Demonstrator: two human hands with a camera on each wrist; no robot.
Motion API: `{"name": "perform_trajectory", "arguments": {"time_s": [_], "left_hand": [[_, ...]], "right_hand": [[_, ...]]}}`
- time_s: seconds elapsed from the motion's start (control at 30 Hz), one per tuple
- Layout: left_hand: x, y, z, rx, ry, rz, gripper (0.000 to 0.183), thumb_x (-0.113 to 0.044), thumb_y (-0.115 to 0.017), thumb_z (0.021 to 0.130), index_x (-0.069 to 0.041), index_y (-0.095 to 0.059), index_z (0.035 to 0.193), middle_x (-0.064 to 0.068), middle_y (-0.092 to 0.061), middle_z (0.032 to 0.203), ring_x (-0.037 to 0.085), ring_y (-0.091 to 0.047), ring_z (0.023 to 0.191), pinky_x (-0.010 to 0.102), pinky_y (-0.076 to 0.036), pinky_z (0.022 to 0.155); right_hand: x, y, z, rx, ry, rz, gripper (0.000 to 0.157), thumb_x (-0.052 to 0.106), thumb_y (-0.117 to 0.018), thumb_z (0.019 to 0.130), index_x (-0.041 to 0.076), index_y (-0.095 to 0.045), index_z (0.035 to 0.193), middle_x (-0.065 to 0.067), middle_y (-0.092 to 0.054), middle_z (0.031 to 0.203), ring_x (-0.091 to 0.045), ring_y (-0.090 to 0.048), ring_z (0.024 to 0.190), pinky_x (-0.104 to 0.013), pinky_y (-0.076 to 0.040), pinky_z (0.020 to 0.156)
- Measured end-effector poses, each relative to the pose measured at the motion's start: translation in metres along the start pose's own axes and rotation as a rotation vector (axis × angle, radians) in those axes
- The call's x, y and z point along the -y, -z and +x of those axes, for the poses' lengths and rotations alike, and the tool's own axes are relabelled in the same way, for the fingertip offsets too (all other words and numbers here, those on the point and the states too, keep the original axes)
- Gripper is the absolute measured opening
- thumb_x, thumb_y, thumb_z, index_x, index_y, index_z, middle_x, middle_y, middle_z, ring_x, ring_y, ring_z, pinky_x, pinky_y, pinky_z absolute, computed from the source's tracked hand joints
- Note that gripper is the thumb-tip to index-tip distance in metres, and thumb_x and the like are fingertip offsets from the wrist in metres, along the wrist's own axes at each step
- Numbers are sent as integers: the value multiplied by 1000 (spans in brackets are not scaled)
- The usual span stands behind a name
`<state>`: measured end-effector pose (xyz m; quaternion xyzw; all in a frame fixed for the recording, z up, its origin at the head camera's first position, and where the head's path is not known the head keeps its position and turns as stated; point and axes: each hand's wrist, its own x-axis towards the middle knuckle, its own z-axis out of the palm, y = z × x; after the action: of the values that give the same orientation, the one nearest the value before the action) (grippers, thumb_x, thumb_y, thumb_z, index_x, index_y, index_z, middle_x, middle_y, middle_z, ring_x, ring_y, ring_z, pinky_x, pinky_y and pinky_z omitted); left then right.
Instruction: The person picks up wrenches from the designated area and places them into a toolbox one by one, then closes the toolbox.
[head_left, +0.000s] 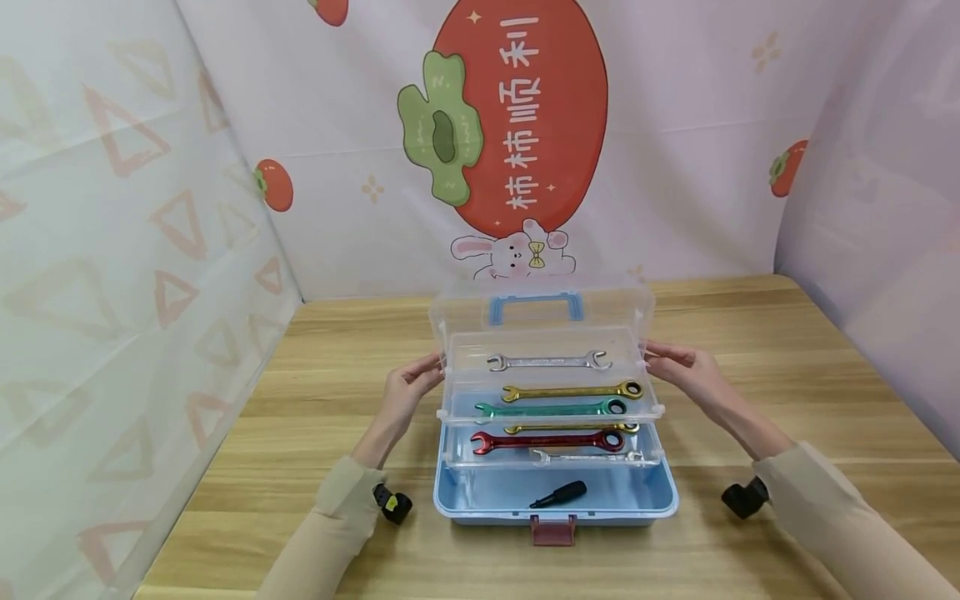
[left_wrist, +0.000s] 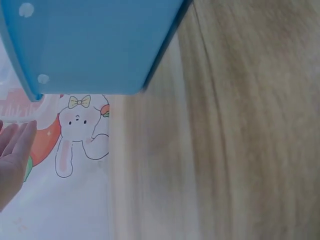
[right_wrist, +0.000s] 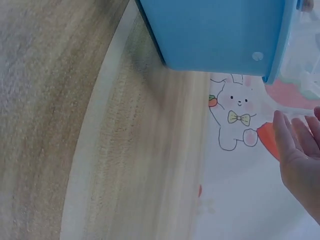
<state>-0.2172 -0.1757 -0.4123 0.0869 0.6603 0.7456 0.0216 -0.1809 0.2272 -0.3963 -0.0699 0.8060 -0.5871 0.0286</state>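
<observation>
A blue toolbox stands with its clear lid raised and its two clear tiered trays lifted out above the base. My left hand touches the left side of the lid and trays. On the opposite side my right hand does the same. Both wrist views show fairly straight fingers, though the fingertips are partly hidden. Across the trays lie a silver wrench, a green wrench, a red wrench and several others. A black screwdriver sits in the base.
The toolbox rests on a wood-grain table. Behind it hangs a printed cloth, with more cloth on both sides. A blue handle is on the lid, and a dark red latch hangs at the box's front.
</observation>
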Motion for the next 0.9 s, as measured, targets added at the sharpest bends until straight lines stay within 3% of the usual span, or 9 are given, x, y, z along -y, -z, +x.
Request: {"name": "perform_trajectory", "arguments": {"time_s": [0.1, 0.23, 0.3, 0.37, 0.47, 0.53, 0.7, 0.9], "left_hand": [[-7, 0, -3, 31, 25, -44, 33, 0, -40, 90, 19, -41, 117, 30, -42, 124, 13, -58, 99, 31, -43, 89], [-18, 1, -7, 74, 72, -27, 43, -17, -35, 95, 18, -40, 119, 31, -41, 125, 28, -51, 109, 35, -40, 92], [-25, 0, -8, 96, 87, -2, 50, -26, -33, 96, 17, -39, 121, 31, -41, 125, 35, -46, 113, 36, -38, 94], [-31, -1, -10, 122, 98, 25, 58, -34, -30, 96, 17, -38, 122, 31, -40, 125, 38, -42, 114, 38, -37, 96], [-40, -1, -11, 157, 114, 61, 68, -43, -26, 95, 18, -36, 123, 32, -38, 126, 40, -40, 116, 40, -34, 98], [-44, -1, -11, 179, 123, 90, 74, -48, -24, 94, 19, -35, 123, 33, -38, 126, 40, -39, 117, 41, -33, 98], [-54, -1, -11, 218, 132, 148, 83, -54, -23, 91, 22, -33, 121, 37, -36, 125, 43, -38, 117, 43, -32, 98], [-62, -1, -14, 259, 126, 181, 75, -49, -26, 93, 20, -36, 121, 36, -40, 123, 40, -41, 116, 40, -35, 96]], "right_hand": [[5, 0, -2, 43, 39, 106, 54, 28, -43, 94, -19, -36, 122, -22, -40, 129, 5, -53, 95, -16, -45, 81], [15, 1, -6, 108, 58, 226, 61, 30, -34, 96, -24, -25, 123, -4, -50, 121, 2, -55, 95, -16, -44, 82], [20, 1, -8, 139, 59, 263, 64, 31, -30, 97, -25, -19, 124, -8, -49, 123, 2, -54, 96, -15, -43, 83], [24, 2, -9, 169, 68, 283, 64, 31, -24, 98, -27, -15, 124, -22, -41, 127, 3, -53, 97, -15, -42, 84], [28, 3, -10, 225, 80, 270, 66, 33, -14, 98, -27, -10, 124, -41, -14, 128, 5, -49, 99, -13, -40, 86], [30, 5, -11, 264, 76, 259, 68, 35, -8, 98, -28, -7, 124, -43, -8, 128, 6, -48, 100, -12, -38, 87], [35, 9, -12, 332, 59, 239, 71, 37, -1, 96, -27, -5, 125, -43, -6, 130, 7, -46, 102, -9, -35, 87], [40, 11, -17, 334, 54, 201, 71, 37, -2, 96, -27, -12, 125, -45, -13, 129, 6, -47, 103, -11, -37, 87]]}}
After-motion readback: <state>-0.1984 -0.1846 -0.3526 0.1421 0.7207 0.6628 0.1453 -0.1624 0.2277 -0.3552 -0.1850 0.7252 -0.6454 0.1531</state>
